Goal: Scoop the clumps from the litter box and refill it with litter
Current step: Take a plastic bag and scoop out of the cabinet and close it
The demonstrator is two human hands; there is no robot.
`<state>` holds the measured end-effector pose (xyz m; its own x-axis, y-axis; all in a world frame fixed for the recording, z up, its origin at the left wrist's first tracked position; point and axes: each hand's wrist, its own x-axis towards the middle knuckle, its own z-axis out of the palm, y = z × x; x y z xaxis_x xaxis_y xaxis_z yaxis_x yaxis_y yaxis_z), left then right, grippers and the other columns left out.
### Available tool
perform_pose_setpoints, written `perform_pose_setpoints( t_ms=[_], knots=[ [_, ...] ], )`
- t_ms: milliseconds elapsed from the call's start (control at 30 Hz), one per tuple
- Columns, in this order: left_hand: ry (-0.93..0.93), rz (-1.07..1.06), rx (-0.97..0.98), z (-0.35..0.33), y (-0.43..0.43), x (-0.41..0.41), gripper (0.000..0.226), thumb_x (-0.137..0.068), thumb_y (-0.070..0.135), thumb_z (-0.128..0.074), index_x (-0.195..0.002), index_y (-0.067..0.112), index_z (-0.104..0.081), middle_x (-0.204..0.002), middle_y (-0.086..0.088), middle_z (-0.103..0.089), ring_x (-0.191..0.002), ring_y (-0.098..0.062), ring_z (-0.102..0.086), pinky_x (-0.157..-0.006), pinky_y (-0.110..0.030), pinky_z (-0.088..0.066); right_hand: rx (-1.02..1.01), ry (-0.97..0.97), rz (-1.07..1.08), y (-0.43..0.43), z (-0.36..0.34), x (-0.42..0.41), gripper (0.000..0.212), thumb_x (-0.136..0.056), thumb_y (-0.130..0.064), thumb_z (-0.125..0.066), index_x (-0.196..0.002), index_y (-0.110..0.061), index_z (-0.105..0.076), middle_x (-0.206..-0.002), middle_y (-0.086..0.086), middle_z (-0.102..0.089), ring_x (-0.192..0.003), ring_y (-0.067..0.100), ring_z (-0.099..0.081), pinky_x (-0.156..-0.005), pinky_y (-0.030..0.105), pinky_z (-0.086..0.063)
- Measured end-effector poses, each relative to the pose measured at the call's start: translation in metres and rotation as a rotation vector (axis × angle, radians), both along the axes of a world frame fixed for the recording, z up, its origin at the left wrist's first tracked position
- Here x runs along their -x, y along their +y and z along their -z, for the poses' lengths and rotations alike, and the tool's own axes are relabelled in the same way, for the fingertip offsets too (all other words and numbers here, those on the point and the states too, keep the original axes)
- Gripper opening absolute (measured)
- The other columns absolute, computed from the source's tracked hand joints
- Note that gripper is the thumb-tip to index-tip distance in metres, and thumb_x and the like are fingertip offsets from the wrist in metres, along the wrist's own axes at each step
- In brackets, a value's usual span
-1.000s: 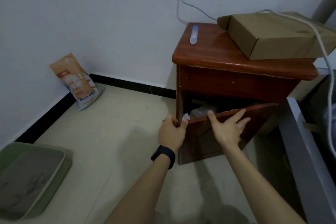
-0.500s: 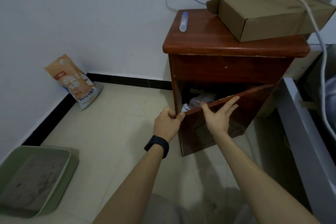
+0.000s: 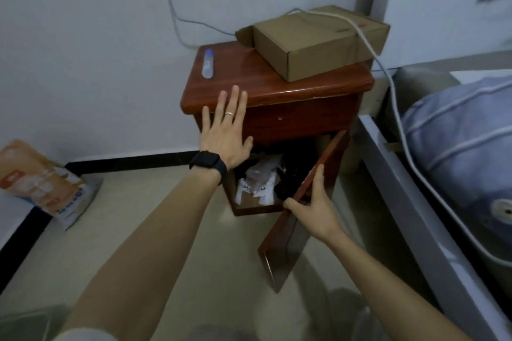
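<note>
An orange and white litter bag (image 3: 47, 185) leans against the wall at the left. The green litter box (image 3: 25, 321) shows only as a corner at the bottom left. My left hand (image 3: 225, 130) lies flat with fingers spread against the front of a red wooden cabinet (image 3: 277, 91). My right hand (image 3: 313, 202) grips the edge of the cabinet door (image 3: 293, 216), which hangs swung wide and tilted. Inside the cabinet lie crumpled white plastic bags (image 3: 257, 180) and something dark.
A cardboard box (image 3: 315, 44) and a small clear bottle (image 3: 207, 63) sit on the cabinet top. A grey cable (image 3: 388, 72) runs from the wall over the box. A grey bed frame (image 3: 415, 216) with blue bedding (image 3: 460, 141) stands at the right.
The door has swung further out to the right in my right hand. My left hand let go of the door and moved up onto the cabinet front. The view shifted right, away from the litter box.
</note>
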<state>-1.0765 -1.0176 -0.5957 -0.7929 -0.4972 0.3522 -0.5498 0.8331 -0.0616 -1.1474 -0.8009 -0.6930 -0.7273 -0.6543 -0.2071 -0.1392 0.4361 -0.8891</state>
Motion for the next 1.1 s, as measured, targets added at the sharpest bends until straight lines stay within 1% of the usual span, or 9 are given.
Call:
perform_pose_setpoints(
  t_ms=[67, 133, 200, 400, 500, 600, 800, 967, 1100],
  knots=[
    [0.059, -0.024, -0.003, 0.01, 0.002, 0.007, 0.099, -0.086, 0.05, -0.054, -0.155, 0.02, 0.01, -0.163, 0.001, 0.014, -0.15, -0.024, 0.01, -0.116, -0.058, -0.007, -0.015, -0.036, -0.037, 0.022, 0.0, 0.013, 0.118, -0.068, -0.058, -0.072, -0.133, -0.065, 0.027, -0.155, 0.0, -0.035, -0.13, 0.022, -0.05, -0.103, 0.044, -0.047],
    [0.099, -0.036, -0.024, 0.015, 0.005, 0.013, 0.097, -0.087, 0.053, -0.051, -0.155, 0.02, 0.01, -0.163, 0.0, 0.013, -0.15, -0.024, 0.011, -0.116, -0.058, -0.007, -0.038, -0.041, -0.102, 0.049, -0.008, 0.024, 0.109, -0.08, -0.041, -0.069, -0.143, -0.056, 0.02, -0.128, -0.003, -0.06, -0.111, 0.011, -0.061, -0.093, 0.022, -0.049],
    [0.122, -0.047, -0.031, 0.018, 0.006, 0.015, 0.095, -0.089, 0.055, -0.048, -0.155, 0.02, 0.01, -0.163, -0.001, 0.014, -0.149, -0.025, 0.011, -0.117, -0.06, -0.008, -0.111, 0.018, -0.163, 0.075, -0.024, 0.033, 0.097, -0.089, -0.035, -0.061, -0.149, -0.048, 0.014, -0.116, -0.009, -0.063, -0.107, 0.011, -0.061, -0.092, 0.02, -0.046],
    [0.161, -0.05, -0.058, 0.025, 0.007, 0.019, 0.092, -0.092, 0.057, -0.045, -0.155, 0.02, 0.011, -0.163, -0.001, 0.015, -0.149, -0.026, 0.013, -0.117, -0.06, -0.007, -0.431, 0.433, -0.198, 0.115, -0.038, 0.066, 0.072, -0.099, -0.038, -0.042, -0.155, -0.029, 0.003, -0.138, 0.006, -0.055, -0.114, 0.029, -0.059, -0.095, 0.037, -0.048],
    [0.181, -0.053, -0.061, 0.027, 0.007, 0.02, 0.092, -0.092, 0.057, -0.046, -0.155, 0.021, 0.01, -0.163, 0.0, 0.016, -0.149, -0.026, 0.012, -0.117, -0.061, -0.006, -0.563, 0.571, -0.202, 0.128, -0.035, 0.074, 0.072, -0.098, -0.02, -0.04, -0.155, -0.025, 0.004, -0.162, 0.001, -0.019, -0.106, 0.032, -0.062, -0.087, 0.042, -0.052],
    [0.179, -0.061, -0.068, 0.026, 0.01, 0.021, 0.092, -0.092, 0.057, -0.046, -0.155, 0.021, 0.011, -0.163, 0.0, 0.015, -0.149, -0.026, 0.012, -0.117, -0.061, -0.005, -0.709, 0.671, -0.112, 0.133, -0.032, 0.073, 0.08, -0.091, -0.006, -0.037, -0.155, -0.021, 0.009, -0.164, -0.005, 0.005, -0.112, 0.032, -0.056, -0.078, 0.039, -0.052],
    [0.156, -0.097, -0.086, 0.024, 0.017, 0.022, 0.093, -0.091, 0.058, -0.045, -0.155, 0.02, 0.013, -0.162, 0.0, 0.017, -0.149, -0.025, 0.013, -0.117, -0.06, -0.004, -0.718, 0.932, -0.017, 0.133, -0.021, 0.048, 0.075, -0.09, -0.028, -0.048, -0.154, -0.006, -0.017, -0.16, 0.011, -0.021, -0.139, 0.032, -0.035, -0.103, 0.046, -0.038],
    [0.159, -0.128, -0.125, 0.02, 0.025, 0.025, 0.092, -0.092, 0.058, -0.043, -0.155, 0.019, 0.013, -0.162, -0.002, 0.017, -0.149, -0.026, 0.013, -0.117, -0.059, -0.003, -0.737, 0.998, -0.053, 0.14, -0.002, 0.047, 0.078, -0.094, -0.043, -0.041, -0.153, -0.004, -0.008, -0.162, 0.013, 0.001, -0.15, 0.026, 0.002, -0.12, 0.048, 0.007],
    [0.154, -0.123, -0.141, 0.018, 0.025, 0.025, 0.091, -0.092, 0.06, -0.041, -0.155, 0.021, 0.013, -0.162, -0.001, 0.017, -0.149, -0.025, 0.014, -0.117, -0.059, -0.002, -0.74, 0.959, -0.096, 0.147, -0.01, 0.054, 0.08, -0.096, -0.061, -0.015, -0.153, -0.008, 0.002, -0.162, 0.007, 0.01, -0.149, 0.021, 0.012, -0.119, 0.045, 0.009]
  ],
)
